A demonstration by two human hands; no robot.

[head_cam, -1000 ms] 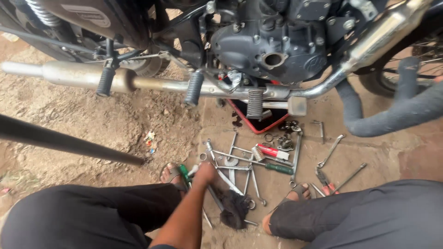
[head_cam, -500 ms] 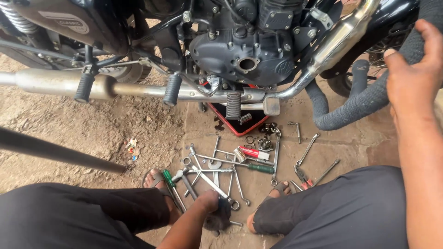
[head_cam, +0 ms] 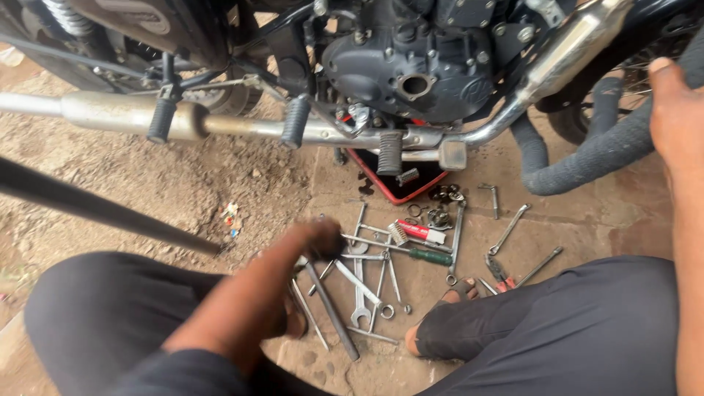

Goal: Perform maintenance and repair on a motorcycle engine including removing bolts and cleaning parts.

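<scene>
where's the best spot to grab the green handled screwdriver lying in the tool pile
Probably by its green handle, the thick end pointing right. Come from above with fingers across it: the screwdriver lies flat, and its thin shaft runs left among the spanners, toward the left hand.

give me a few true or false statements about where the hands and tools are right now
1. The left hand is down among the wrenches on the ground. True.
2. The right hand grips a screwdriver. False: it is raised near the wrapped exhaust pipe, with no tool seen in it.
3. A red tray sits under the engine. True.
4. The green-handled screwdriver lies on the motorcycle's seat. False: it lies on the ground among the tools.
</scene>
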